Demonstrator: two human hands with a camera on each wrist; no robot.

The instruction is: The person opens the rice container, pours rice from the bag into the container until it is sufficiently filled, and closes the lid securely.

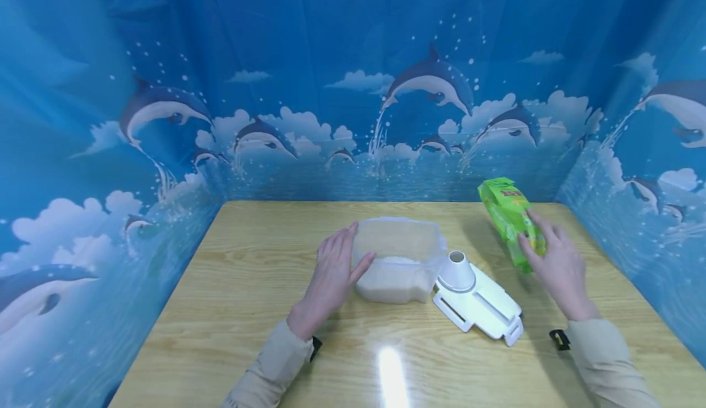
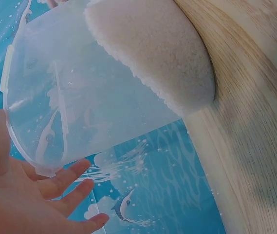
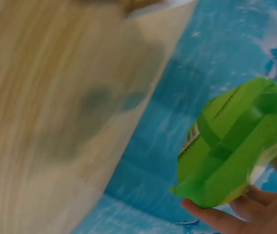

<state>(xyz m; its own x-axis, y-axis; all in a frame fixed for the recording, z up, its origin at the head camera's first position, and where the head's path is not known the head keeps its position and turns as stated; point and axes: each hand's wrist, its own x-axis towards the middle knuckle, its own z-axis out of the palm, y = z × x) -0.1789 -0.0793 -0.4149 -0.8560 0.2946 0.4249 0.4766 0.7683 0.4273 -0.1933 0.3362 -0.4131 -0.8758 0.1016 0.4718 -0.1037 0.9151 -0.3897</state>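
A translucent plastic container point(image 1: 399, 282) stands on the table, with white rice grains point(image 2: 153, 44) in its lower part. My left hand point(image 1: 331, 267) is at the container's left side, its fingers spread and extended near the rim; whether they touch it I cannot tell. On the right, my right hand point(image 1: 559, 267) grips a green plastic packet point(image 1: 510, 218) between thumb and fingers. The packet point(image 3: 235, 141) is tilted and held above the table, where shadows show. Its contents are hidden.
Right of the container lies a white plastic lid point(image 1: 488, 307) with slots and a clip. A white cone-shaped piece point(image 1: 458, 273) with a round opening stands at its left end. A blue dolphin-print curtain point(image 1: 342, 89) surrounds the wooden table point(image 1: 248, 285) at the back and sides.
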